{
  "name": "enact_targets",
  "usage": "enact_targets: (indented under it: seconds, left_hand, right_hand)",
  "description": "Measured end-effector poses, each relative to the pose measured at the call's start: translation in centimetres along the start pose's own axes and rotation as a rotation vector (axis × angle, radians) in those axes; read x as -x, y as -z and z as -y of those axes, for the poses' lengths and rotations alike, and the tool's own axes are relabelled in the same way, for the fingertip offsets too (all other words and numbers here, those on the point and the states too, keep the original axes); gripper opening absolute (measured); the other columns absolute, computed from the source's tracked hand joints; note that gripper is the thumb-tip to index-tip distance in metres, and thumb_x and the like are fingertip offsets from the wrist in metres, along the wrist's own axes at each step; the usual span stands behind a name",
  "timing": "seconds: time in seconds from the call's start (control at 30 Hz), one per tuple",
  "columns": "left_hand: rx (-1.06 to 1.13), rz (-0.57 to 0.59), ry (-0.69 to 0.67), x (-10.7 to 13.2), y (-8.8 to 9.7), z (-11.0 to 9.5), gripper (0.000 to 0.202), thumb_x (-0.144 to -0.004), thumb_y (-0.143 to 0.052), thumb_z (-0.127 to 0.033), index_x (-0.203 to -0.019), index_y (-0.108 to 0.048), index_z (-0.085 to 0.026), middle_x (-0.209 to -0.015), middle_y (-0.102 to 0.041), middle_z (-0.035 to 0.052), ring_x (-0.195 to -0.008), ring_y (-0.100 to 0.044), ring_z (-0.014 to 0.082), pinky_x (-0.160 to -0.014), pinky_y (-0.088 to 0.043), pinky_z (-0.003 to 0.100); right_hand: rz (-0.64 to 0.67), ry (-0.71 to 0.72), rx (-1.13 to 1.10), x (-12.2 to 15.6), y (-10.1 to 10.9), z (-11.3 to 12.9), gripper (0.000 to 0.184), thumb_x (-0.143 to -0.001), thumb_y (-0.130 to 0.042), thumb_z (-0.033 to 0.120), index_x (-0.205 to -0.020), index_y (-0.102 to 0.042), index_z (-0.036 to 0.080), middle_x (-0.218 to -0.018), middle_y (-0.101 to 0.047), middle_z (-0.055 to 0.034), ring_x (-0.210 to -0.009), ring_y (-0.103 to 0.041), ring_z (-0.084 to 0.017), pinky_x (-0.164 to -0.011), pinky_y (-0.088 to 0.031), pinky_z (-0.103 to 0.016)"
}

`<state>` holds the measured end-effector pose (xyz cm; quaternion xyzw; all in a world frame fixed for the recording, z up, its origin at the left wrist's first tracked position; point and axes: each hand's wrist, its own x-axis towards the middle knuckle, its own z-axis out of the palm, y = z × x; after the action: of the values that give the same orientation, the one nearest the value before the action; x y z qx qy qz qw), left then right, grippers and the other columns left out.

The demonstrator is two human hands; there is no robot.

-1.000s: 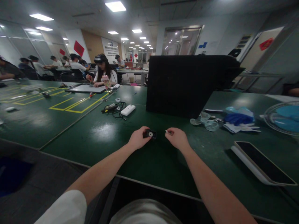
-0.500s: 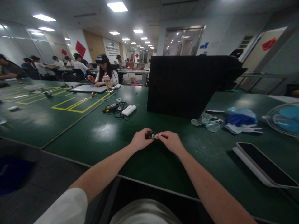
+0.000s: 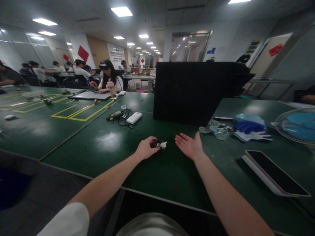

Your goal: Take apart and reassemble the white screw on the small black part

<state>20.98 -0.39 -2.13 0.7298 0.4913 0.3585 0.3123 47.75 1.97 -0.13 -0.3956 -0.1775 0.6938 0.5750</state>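
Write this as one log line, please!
Left grip: holds black part | Right grip: open, empty | White piece: on black part | Below: green table

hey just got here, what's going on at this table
A person is handling a small dark part at a green table. The left hand grips it, and a small white piece shows at its right end; whether that is fastened on is too small to tell. The right hand is open, fingers spread, apart from the part. Farther back stands a large black box, with blue and white gloves lying to its right.
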Motion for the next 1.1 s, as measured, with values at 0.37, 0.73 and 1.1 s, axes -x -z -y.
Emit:
enact_targets:
  seconds: [0.37,0.73,1.1]
  left_hand:
    - [-0.030,-0.004,0.026,0.1,0.3,-0.4,0.052,-0.073,-0.076,-0.039,-0.120,-0.060,-0.024,-0.100,-0.073,0.0035,-0.091,-0.069,0.0194,-0.087,-0.053,0.035]
    - [-0.047,-0.031,0.032,-0.1,0.0,0.0,0.048,-0.076,-0.073,-0.035,-0.121,-0.058,-0.024,-0.099,-0.072,0.0030,-0.086,-0.068,0.0181,-0.080,-0.054,0.032]
    - [-0.103,-0.154,0.011,-0.4,1.7,1.0,0.047,-0.077,-0.072,-0.037,-0.119,-0.058,-0.022,-0.115,-0.065,0.0091,-0.103,-0.063,0.0204,-0.090,-0.051,0.034]
  right_hand:
    - [0.004,0.001,0.058,0.2,-0.3,-0.2,0.077,-0.086,-0.021,0.080,-0.115,-0.058,0.019,-0.122,-0.063,-0.0196,-0.113,-0.062,-0.030,-0.083,-0.057,-0.046]
    - [0.020,0.009,0.075,-0.2,0.2,-0.3,0.076,-0.085,-0.022,0.080,-0.113,-0.059,0.019,-0.122,-0.063,-0.0195,-0.112,-0.063,-0.030,-0.085,-0.057,-0.046]
    - [0.010,0.004,0.058,0.1,-0.1,-0.2,0.076,-0.086,-0.022,0.078,-0.114,-0.059,0.018,-0.121,-0.063,-0.0208,-0.112,-0.063,-0.031,-0.083,-0.058,-0.045]
